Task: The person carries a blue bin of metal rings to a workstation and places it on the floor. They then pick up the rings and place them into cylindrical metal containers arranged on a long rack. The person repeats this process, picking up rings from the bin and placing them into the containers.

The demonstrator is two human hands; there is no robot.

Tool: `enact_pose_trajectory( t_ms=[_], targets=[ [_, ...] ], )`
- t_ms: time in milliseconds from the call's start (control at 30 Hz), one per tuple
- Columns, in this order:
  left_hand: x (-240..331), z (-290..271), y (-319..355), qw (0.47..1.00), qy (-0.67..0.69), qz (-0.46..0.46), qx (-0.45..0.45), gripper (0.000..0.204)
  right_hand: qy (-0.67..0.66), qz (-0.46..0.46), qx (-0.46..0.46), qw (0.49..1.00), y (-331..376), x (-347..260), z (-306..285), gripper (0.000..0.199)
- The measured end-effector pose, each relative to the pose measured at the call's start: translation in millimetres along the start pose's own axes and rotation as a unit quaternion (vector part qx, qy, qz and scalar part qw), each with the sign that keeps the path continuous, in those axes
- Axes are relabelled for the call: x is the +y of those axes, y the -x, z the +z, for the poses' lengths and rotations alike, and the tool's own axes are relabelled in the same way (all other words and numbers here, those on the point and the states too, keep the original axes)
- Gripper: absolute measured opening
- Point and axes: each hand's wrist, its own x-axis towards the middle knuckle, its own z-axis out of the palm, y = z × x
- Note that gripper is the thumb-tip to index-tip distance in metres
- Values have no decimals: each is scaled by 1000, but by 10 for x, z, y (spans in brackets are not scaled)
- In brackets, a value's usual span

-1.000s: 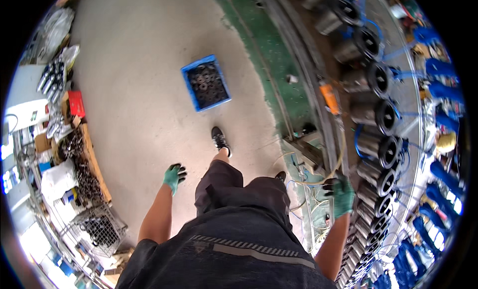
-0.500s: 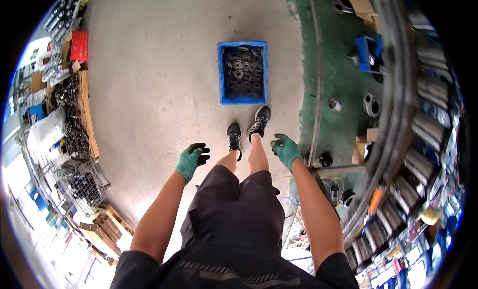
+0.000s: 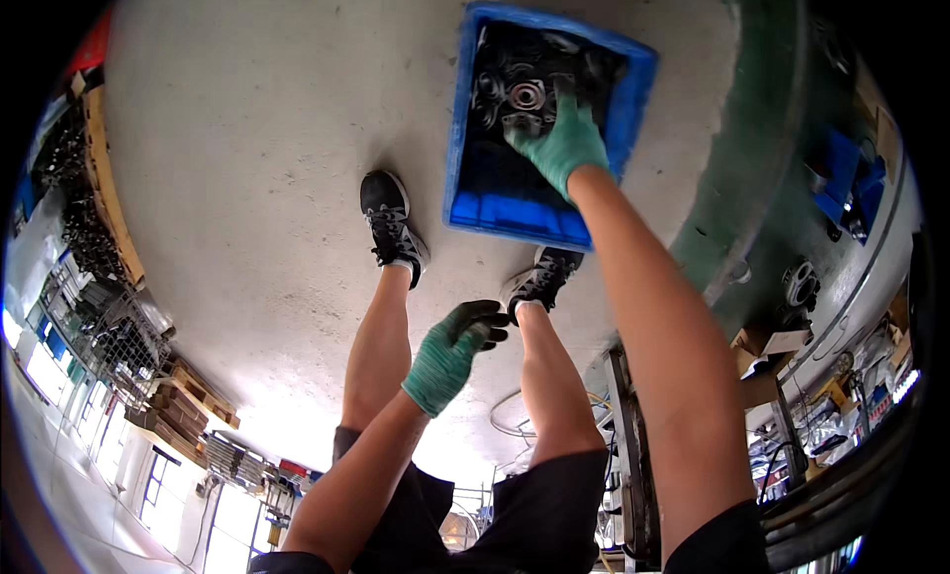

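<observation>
In the upper middle of the frame, our right hand point(image 3: 562, 143) closes its gloved fingers on a round metal hub point(image 3: 525, 97) in the blue crate point(image 3: 633, 99). We judge it heavy, rigid, perhaps oily; grip the rim. Our left hand point(image 3: 450, 354) hangs loosely curled, empty.

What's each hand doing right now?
Left hand: empty, fingers loosely curled.
Right hand: reaching into the blue plastic crate, touching round dark metal parts; grip unclear.

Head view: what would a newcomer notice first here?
The blue crate of dark metal parts on the grey floor, upper middle. The right hand in a green glove reaches into it onto the parts; the left hand hangs free near the knees.
</observation>
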Motion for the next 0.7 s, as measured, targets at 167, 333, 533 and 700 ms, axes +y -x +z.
enact_pose_trajectory(
  t_ms=[167,333,533,700],
  targets=[
    [120,-306,-454,999,-30,-14,-20,48,94,-27,-60,993,-950,-239,400,110],
    [470,-326,-627,998,38,3,-55,48,202,-49,-42,977,-1287,-101,709,114],
    [454,-420,-714,997,54,-18,-48,48,152,-4,-99,983,-1363,-71,743,118],
    [427,-438,-760,996,66,-27,-47,46,80,-1,-67,995,-1420,33,814,110]
  ],
)
